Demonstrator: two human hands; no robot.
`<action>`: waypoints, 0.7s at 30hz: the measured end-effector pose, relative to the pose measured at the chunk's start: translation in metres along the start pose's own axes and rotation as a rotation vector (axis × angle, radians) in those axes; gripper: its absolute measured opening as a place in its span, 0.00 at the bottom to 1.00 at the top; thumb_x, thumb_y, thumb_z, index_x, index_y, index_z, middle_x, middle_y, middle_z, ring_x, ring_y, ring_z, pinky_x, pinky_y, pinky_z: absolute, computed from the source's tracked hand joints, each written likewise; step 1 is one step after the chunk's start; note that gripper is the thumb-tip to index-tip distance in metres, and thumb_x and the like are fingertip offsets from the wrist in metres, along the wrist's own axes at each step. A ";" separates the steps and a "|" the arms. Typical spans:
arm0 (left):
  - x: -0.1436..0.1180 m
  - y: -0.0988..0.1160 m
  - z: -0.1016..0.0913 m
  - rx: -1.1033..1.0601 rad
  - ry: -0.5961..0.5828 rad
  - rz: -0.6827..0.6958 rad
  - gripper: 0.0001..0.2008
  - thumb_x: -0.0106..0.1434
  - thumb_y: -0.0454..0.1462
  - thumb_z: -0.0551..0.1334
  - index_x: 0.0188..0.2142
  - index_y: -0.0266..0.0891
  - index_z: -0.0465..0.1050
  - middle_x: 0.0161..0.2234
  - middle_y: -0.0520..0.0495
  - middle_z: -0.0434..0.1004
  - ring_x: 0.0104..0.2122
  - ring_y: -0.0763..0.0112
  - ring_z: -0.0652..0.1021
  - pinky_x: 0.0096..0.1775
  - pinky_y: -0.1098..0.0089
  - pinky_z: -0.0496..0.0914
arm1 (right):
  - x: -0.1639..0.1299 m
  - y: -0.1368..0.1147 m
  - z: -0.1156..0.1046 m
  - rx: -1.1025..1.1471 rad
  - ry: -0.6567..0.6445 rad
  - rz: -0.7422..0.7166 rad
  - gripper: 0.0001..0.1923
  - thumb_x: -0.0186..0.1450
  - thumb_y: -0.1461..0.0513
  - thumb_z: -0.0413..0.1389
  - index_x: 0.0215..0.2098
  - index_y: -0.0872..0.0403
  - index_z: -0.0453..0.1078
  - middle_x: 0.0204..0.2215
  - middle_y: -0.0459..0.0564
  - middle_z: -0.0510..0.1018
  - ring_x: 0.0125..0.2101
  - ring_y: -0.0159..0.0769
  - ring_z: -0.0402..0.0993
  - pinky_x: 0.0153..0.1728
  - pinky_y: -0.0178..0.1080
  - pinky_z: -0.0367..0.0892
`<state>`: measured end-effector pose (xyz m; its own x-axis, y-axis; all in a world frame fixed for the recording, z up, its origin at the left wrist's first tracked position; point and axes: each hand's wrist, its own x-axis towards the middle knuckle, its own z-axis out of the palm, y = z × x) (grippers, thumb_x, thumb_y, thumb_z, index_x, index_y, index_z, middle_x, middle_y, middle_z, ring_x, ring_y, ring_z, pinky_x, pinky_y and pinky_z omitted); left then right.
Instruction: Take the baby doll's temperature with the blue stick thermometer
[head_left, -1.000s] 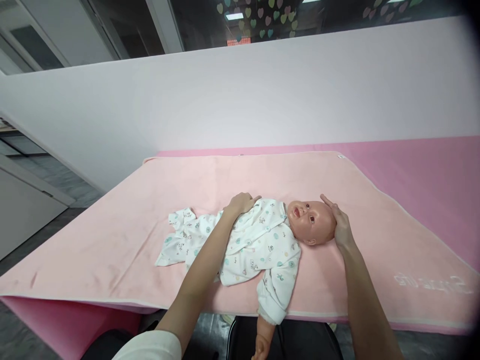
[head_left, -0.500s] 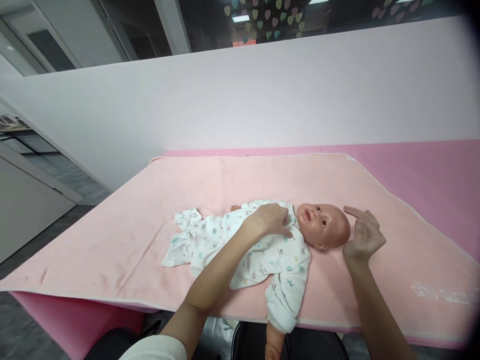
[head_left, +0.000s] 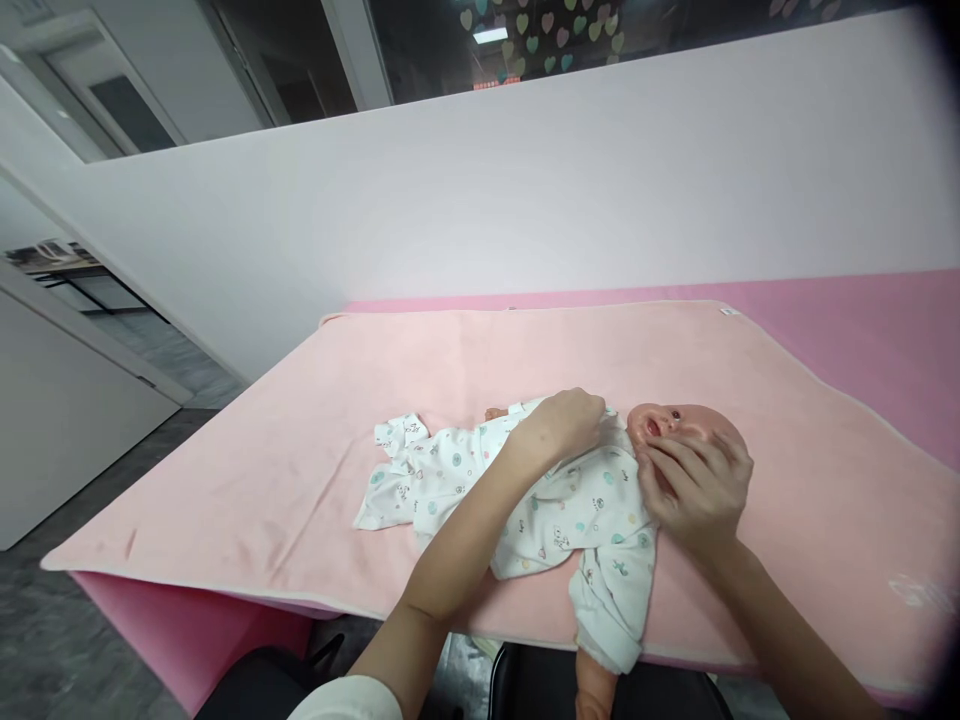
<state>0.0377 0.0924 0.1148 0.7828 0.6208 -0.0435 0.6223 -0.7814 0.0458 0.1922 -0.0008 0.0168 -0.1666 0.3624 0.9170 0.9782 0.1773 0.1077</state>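
Observation:
A baby doll point(head_left: 646, 412) lies on its back on a pink blanket point(head_left: 247, 450), its head to the right. It wears a white, printed baby outfit point(head_left: 450, 460). My left hand point(head_left: 566, 425) is closed on the outfit's chest front near the collar, its fingertips mostly hidden. Across the near side of the doll's face comes my right hand point(head_left: 697, 485), with bent fingers and thumb drawn together by the chin and collar. Whatever lies between those fingertips is hidden. One sleeved doll arm point(head_left: 611, 610) hangs over the blanket's near edge.
The blanket covers a pink table surface point(head_left: 892, 340) against a white wall point(head_left: 525, 200). Below the near edge stand black chairs point(head_left: 540, 690). A doorway opening point(head_left: 97, 290) is at the left.
My right hand has moved left from beyond the doll's head to its chin and collar, its fingers closing. My left hand has curled tighter at the chest. The view has shifted slightly.

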 end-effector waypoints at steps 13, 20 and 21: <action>-0.010 0.005 -0.009 -0.042 0.026 -0.011 0.11 0.61 0.28 0.48 0.41 0.35 0.64 0.32 0.43 0.73 0.32 0.64 0.76 0.29 0.69 0.67 | 0.057 -0.019 0.022 -0.151 -0.765 -0.277 0.08 0.57 0.71 0.50 0.27 0.56 0.70 0.28 0.55 0.75 0.37 0.43 0.66 0.43 0.46 0.52; -0.016 0.008 -0.015 0.003 0.015 -0.054 0.10 0.62 0.27 0.48 0.42 0.34 0.62 0.32 0.43 0.72 0.35 0.64 0.76 0.32 0.69 0.68 | 0.062 -0.020 0.047 -0.126 -0.792 -0.239 0.10 0.55 0.72 0.50 0.22 0.54 0.67 0.23 0.53 0.73 0.32 0.40 0.66 0.36 0.42 0.54; -0.017 0.009 -0.015 0.019 0.026 -0.062 0.11 0.62 0.26 0.48 0.43 0.33 0.62 0.32 0.42 0.72 0.35 0.63 0.76 0.32 0.69 0.68 | 0.060 -0.020 0.052 -0.095 -0.756 -0.208 0.10 0.56 0.72 0.50 0.22 0.54 0.67 0.22 0.53 0.72 0.31 0.39 0.66 0.35 0.41 0.55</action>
<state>0.0302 0.0762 0.1308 0.7425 0.6696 -0.0194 0.6699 -0.7420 0.0249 0.1559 0.0647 0.0503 -0.3532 0.8601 0.3680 0.9183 0.2436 0.3120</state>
